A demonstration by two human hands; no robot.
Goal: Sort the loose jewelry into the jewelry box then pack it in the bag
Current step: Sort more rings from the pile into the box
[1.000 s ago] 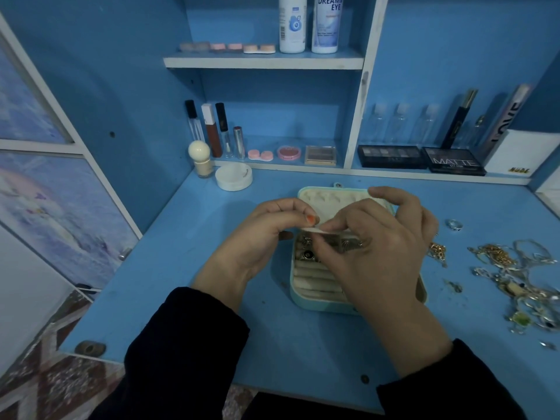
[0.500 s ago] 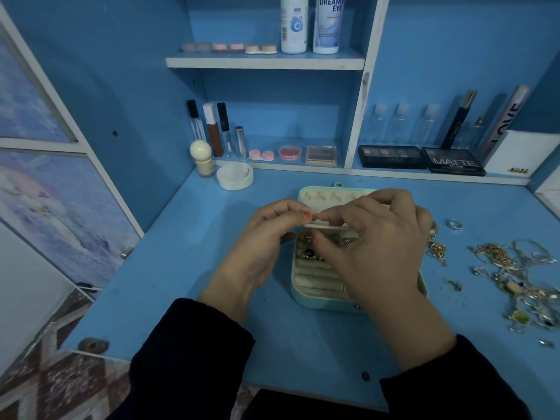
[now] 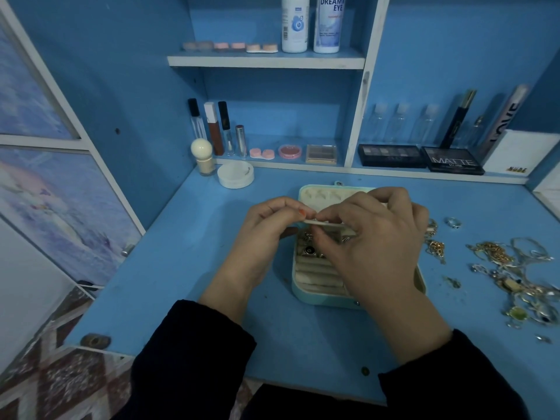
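An open pale-blue jewelry box with a cream lining lies on the blue desk. Ring rolls fill its near part, and several small pieces sit in its middle compartments. My left hand and my right hand meet above the box and both pinch a thin cream flap of the box. Loose gold and silver jewelry is heaped on the desk to the right, a single ring lying apart from it. No bag is in view.
A white round compact and a cream bottle stand at the back left. Shelves behind hold lip glosses, palettes, clear bottles and lens-solution bottles. The desk's front edge runs close to my sleeves.
Both hands have risen slightly and moved a little towards the back of the box, still pinching the cream flap. Box and loose jewelry have not moved.
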